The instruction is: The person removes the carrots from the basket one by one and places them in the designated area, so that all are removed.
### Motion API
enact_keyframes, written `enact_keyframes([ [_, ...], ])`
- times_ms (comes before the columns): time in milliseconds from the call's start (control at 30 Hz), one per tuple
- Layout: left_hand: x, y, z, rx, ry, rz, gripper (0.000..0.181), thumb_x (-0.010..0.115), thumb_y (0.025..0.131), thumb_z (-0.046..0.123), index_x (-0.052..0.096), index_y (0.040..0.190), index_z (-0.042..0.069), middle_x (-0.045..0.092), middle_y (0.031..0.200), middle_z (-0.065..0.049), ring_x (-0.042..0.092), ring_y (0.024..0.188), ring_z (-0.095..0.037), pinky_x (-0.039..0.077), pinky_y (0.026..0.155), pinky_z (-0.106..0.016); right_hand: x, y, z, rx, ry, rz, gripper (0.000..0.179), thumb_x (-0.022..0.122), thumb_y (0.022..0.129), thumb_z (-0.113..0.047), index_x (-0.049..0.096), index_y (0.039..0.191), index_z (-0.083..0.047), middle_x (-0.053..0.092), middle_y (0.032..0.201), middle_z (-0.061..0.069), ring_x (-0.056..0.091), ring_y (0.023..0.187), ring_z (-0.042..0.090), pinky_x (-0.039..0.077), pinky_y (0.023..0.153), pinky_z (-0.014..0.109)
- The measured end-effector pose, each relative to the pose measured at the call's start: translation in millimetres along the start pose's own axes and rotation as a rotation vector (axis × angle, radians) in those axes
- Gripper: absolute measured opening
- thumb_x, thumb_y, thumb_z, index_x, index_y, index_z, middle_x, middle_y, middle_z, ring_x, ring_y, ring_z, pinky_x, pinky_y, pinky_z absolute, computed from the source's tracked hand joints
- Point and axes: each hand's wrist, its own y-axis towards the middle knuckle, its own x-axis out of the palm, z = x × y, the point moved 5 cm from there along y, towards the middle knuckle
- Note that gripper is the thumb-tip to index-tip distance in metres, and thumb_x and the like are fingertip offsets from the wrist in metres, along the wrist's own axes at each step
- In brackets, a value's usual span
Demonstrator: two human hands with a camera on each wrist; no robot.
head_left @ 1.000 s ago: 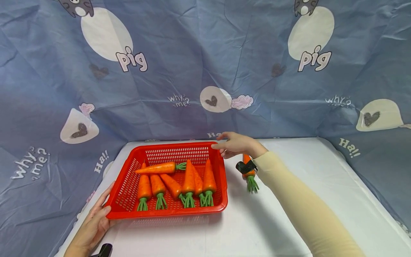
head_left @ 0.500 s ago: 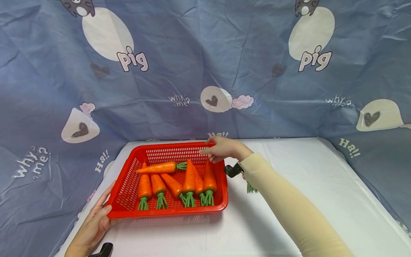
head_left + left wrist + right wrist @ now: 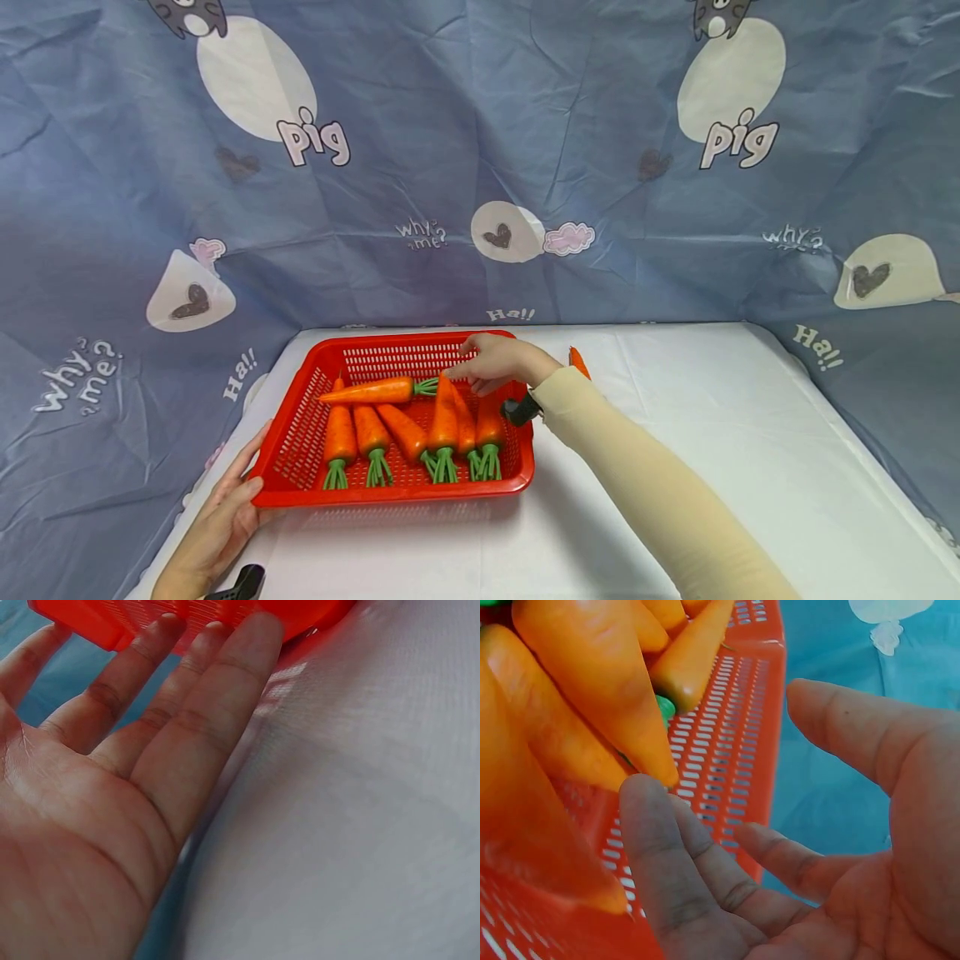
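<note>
My right hand (image 3: 497, 363) reaches over the far right part of a red plastic basket (image 3: 390, 497), thumb and fingers spread. In the right wrist view its fingertips (image 3: 646, 796) come right to the narrow tip of one carrot (image 3: 592, 667), with nothing between thumb and fingers. Several orange carrots with green stems lie in the basket; one carrot (image 3: 375, 391) lies crosswise at the back over others. My left hand (image 3: 217, 521) touches the basket's front left corner, and the left wrist view shows its fingers extended against the red side.
Another carrot (image 3: 578, 362) lies on the white table (image 3: 720, 400) right of the basket, mostly hidden behind the right sleeve (image 3: 645, 467). A blue printed cloth (image 3: 420, 167) hangs behind the table and at both sides.
My right hand has moved left and down, from the basket's right rim to over the carrots. The left hand and basket stay about where they were.
</note>
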Motion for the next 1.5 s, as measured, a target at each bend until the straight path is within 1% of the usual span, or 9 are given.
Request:
enact_keyframes([
  [200,0.5,-0.1,-0.2,0.023,0.000,-0.031,0.064,0.027,0.107,0.006,0.006,0.163,0.029,0.043,0.151,0.019,0.056,0.130,-0.004,0.053,0.098,-0.028,12.9,2.9,-3.2,-0.013,-0.036,-0.031,0.076,0.074,0.090,-0.035,0.038,0.146,0.001,0.063,0.114,0.022,0.069,0.092,0.027,0.060,0.084,0.034],
  [567,1.0,0.0,-3.7,0.008,0.003,-0.021,0.065,0.027,0.106,0.006,0.005,0.163,0.031,0.044,0.149,0.020,0.058,0.128,-0.005,0.054,0.097,-0.031,30.5,9.7,0.4,0.018,-0.097,-0.018,0.070,0.077,0.088,-0.032,0.045,0.140,0.003,0.058,0.108,0.010,0.068,0.089,0.026,0.060,0.084,0.037],
  [800,1.7,0.0,-3.0,-0.011,0.022,0.000,0.065,0.028,0.107,0.008,0.006,0.163,0.032,0.045,0.147,0.021,0.059,0.126,-0.004,0.055,0.096,-0.032,37.1,13.5,3.8,0.042,-0.120,-0.009,0.038,0.078,0.087,-0.031,0.054,0.099,-0.004,0.053,0.089,0.004,0.062,0.076,0.020,0.060,0.079,0.035],
  [900,1.7,-0.3,-2.1,-0.011,0.021,-0.001,0.065,0.028,0.107,0.008,0.006,0.162,0.032,0.046,0.146,0.021,0.059,0.126,-0.005,0.055,0.096,-0.033,40.0,15.6,4.9,0.051,-0.141,-0.009,0.037,0.078,0.087,-0.031,0.049,0.084,-0.009,0.050,0.080,0.003,0.064,0.074,0.022,0.061,0.077,0.035],
  [1033,1.1,-0.5,-1.3,-0.009,0.021,-0.002,0.065,0.028,0.107,0.008,0.006,0.162,0.032,0.047,0.146,0.021,0.059,0.126,-0.005,0.056,0.095,-0.033,43.2,17.4,5.5,0.064,-0.159,0.010,0.040,0.079,0.086,-0.032,0.045,0.079,-0.012,0.048,0.075,0.003,0.068,0.074,0.024,0.061,0.074,0.033],
  [1200,0.5,0.0,-0.8,-0.003,0.017,-0.002,0.065,0.028,0.107,0.007,0.006,0.163,0.032,0.046,0.147,0.021,0.059,0.126,-0.005,0.055,0.095,-0.032,46.8,18.9,7.1,0.093,-0.135,0.028,0.039,0.081,0.084,-0.029,0.051,0.096,-0.006,0.051,0.087,0.007,0.066,0.072,0.022,0.061,0.074,0.033],
  [1367,0.5,0.3,0.1,-0.003,0.018,-0.001,0.065,0.028,0.107,0.007,0.006,0.163,0.032,0.047,0.147,0.020,0.059,0.127,-0.005,0.055,0.096,-0.031,49.4,21.1,8.6,0.105,-0.121,0.047,0.073,0.083,0.083,-0.026,0.046,0.140,0.003,0.055,0.104,0.009,0.065,0.072,0.020,0.061,0.074,0.032],
  [1433,0.0,0.1,0.3,-0.008,0.022,0.006,0.065,0.029,0.107,0.008,0.007,0.162,0.032,0.047,0.146,0.021,0.060,0.126,-0.005,0.055,0.095,-0.032,50.1,21.6,8.8,0.106,-0.121,0.051,0.075,0.083,0.083,-0.025,0.044,0.141,0.002,0.056,0.104,0.009,0.066,0.072,0.019,0.060,0.074,0.031],
  [1500,-0.7,-0.2,0.1,-0.015,0.029,0.018,0.065,0.029,0.107,0.009,0.007,0.162,0.033,0.048,0.145,0.021,0.061,0.124,-0.005,0.056,0.095,-0.032,50.5,21.6,9.3,0.107,-0.125,0.055,0.064,0.083,0.083,-0.026,0.051,0.131,0.002,0.057,0.099,0.008,0.068,0.071,0.019,0.060,0.073,0.030],
])
